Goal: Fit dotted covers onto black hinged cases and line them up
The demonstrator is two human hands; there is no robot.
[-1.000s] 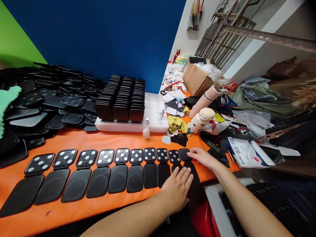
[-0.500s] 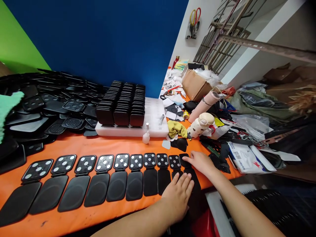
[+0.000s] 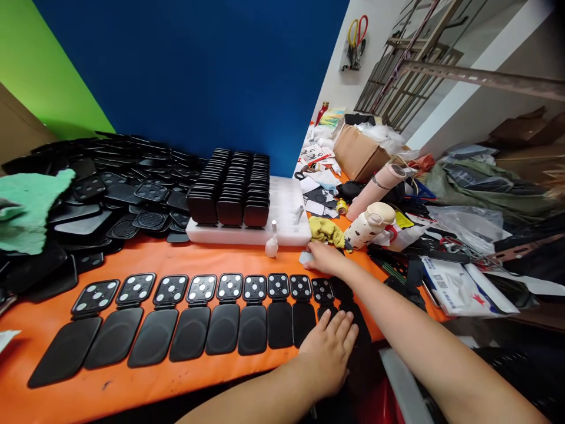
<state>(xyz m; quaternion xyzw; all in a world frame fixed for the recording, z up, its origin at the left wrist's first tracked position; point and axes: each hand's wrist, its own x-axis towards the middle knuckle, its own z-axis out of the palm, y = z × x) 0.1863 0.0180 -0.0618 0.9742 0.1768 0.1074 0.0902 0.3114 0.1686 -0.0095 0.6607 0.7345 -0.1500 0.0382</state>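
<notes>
Reaching away from the row's end, the right hand (image 3: 324, 259) now has its fingers on a small pale grey flat piece (image 3: 305, 257) on the orange table (image 3: 145, 259), just beside the yellow cloth (image 3: 327, 231). Her left hand (image 3: 330, 349) lies flat and relaxed, grasping nothing, on the rightmost black hinged plastic cases (image 3: 229, 309). Behind stands a white foam tray (image 3: 282, 227) bearing stacked black parts (image 3: 232, 188).
</notes>
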